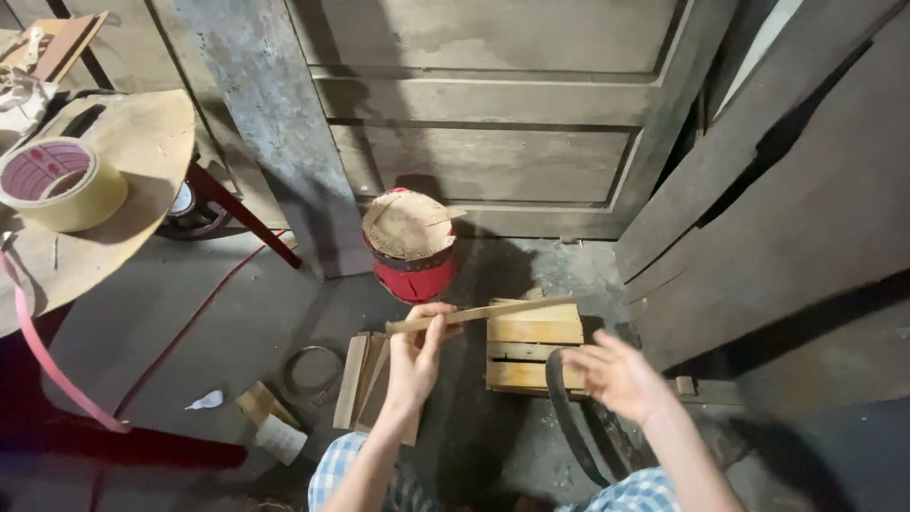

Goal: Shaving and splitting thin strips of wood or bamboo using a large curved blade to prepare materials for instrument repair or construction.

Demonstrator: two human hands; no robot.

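left hand (414, 353) pinching thin wood strip (479, 314) near its left end, thumb and fingers closed on it. strip runs off to right, crossing above small wooden crate (533, 343) on floor (237, 303). right hand (616, 376) spread loose, holding nothing, hovering just right of crate, below strip's far end. stack of wood slats (360, 379) right under left hand. red drum (410, 248) just beyond both hands. tape roll (59, 183) way off left on counter (142, 142).
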